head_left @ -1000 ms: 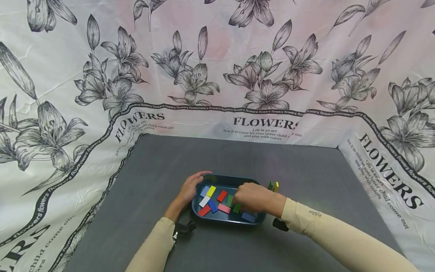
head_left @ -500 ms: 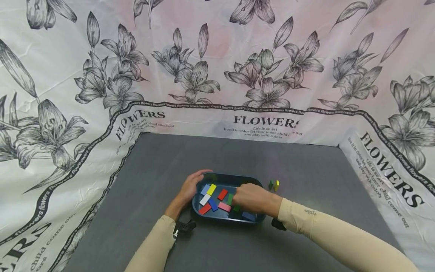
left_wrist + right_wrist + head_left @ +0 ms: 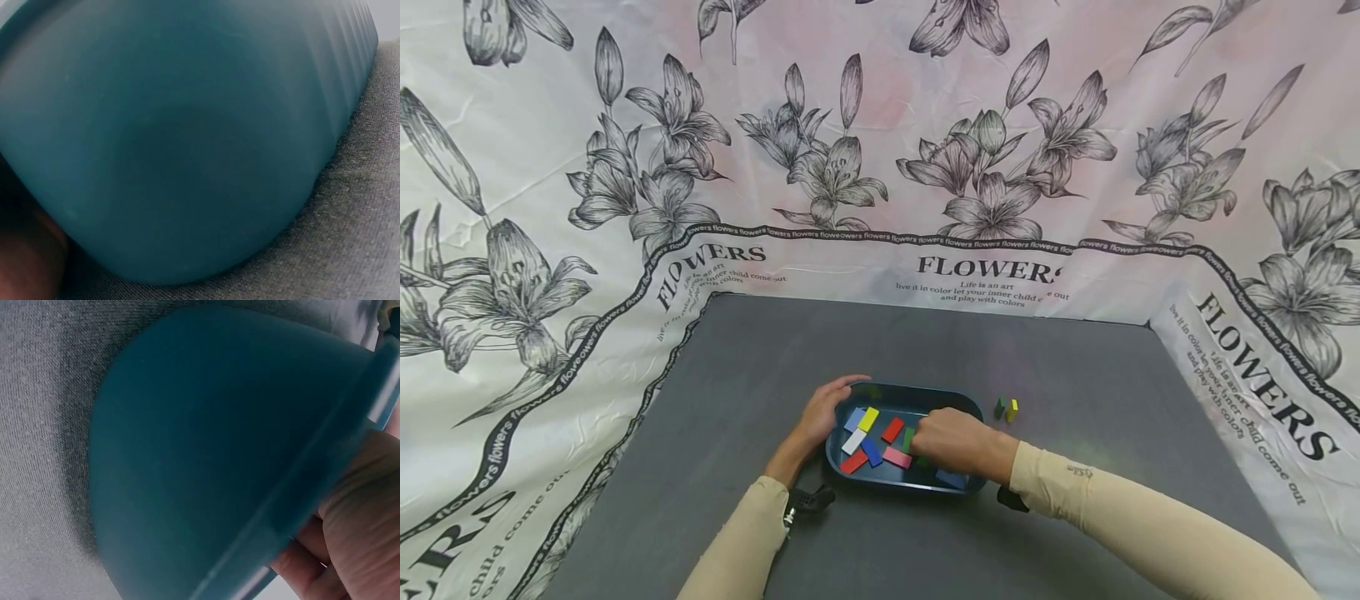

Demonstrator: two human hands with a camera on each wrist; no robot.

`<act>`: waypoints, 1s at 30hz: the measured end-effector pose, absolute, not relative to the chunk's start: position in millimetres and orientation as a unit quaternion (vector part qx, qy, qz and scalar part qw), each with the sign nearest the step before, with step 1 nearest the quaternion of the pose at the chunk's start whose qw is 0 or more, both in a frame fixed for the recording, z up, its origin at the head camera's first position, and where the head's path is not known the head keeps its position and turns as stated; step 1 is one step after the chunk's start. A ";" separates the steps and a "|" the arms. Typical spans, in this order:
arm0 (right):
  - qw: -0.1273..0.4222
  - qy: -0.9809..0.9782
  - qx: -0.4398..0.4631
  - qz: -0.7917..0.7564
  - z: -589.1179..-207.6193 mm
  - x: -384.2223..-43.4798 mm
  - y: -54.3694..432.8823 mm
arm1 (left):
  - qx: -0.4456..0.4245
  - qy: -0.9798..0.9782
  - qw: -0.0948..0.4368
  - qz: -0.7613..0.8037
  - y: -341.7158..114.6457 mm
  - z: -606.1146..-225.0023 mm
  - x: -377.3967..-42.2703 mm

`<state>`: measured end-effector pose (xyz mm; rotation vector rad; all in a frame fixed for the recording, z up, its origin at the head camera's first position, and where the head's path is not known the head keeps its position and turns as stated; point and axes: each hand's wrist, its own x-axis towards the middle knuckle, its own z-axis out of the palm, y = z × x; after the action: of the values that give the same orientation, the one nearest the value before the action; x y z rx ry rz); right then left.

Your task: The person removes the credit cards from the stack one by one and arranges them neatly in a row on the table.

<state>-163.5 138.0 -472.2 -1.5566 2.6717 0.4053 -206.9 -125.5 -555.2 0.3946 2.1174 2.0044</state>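
In the head view, my left hand [image 3: 817, 418] holds the left end of a dark blue tray [image 3: 880, 483], its fingers along the outer rim. The left wrist view shows the tray's smooth outer wall [image 3: 187, 144] close up. My right hand [image 3: 961, 442] reaches over the tray's right side, fingers bent down inside. Its fingertips are hidden, so I cannot tell what they hold. Flat blocks lie in the tray: yellow [image 3: 868, 419], white [image 3: 853, 442], blue [image 3: 872, 452], pink [image 3: 897, 457], several others. A green block [image 3: 907, 439] shows partly beside the right hand.
Outside the tray, a green block [image 3: 999, 407] and a yellow block [image 3: 1012, 410] stand upright on the grey tabletop [image 3: 760, 350], behind the right wrist. A white flower-printed cloth [image 3: 835, 275] rises along the table's back and sides.
My right hand has shifted slightly left and toward me, covering more of the blocks beneath it. The left hand keeps its place on the tray.
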 end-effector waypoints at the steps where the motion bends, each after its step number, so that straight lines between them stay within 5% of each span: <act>1: 0.012 0.856 -0.499 0.130 -472.8 -163.2 138.2 | 0.134 0.715 0.100 0.678 -125.4 -555.1 -206.8; 30: -0.008 0.853 -0.499 0.154 -479.4 -158.7 133.1 | 0.123 0.722 0.098 0.673 -125.1 -554.9 -204.9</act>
<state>-158.7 133.1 -479.4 -1.5772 2.6929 0.4870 -204.9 -125.1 -554.9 0.3642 2.1377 1.9931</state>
